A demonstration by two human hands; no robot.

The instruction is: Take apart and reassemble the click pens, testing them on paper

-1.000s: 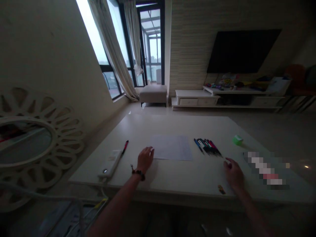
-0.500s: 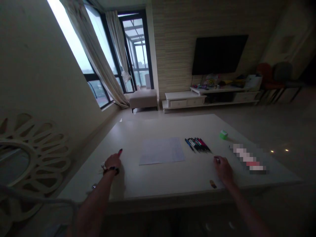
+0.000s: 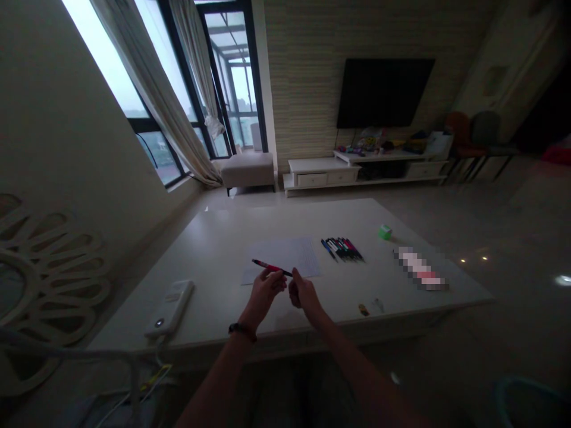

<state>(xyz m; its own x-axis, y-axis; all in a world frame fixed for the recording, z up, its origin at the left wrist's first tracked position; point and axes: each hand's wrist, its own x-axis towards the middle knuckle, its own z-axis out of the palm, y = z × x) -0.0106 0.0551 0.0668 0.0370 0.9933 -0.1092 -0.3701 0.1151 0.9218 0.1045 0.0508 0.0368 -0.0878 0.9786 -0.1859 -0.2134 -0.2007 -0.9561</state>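
A red-and-black pen [image 3: 273, 268] is lying crosswise in the left hand [image 3: 267, 285], in front of the person and, in the view, overlapping the near part of a sheet of paper [image 3: 259, 249]. Its long axis is running mostly from left to right, with the left end pointing slightly away from the body and the right end slanting a little nearer, straight toward the right fingertips. The left hand is the nearer of the two to the barrel: its fingers are closing around the red section from below, narrow and gripping. The right hand [image 3: 301, 289] is meeting the pen's right end, its thumb and forefinger drawn close together there and its other fingers curling in; whether those tips are pinching the end or only touching it, one cannot tell.

Farther out, a row of pens [image 3: 343, 249] is lying side by side to the right of the paper, and a green box [image 3: 385, 232] is standing beyond them. A small orange-and-dark piece [image 3: 363, 310] is resting near the front edge of the white table [image 3: 214, 238], while a white power strip [image 3: 178, 297] is lying off to the left, well apart from both hands.
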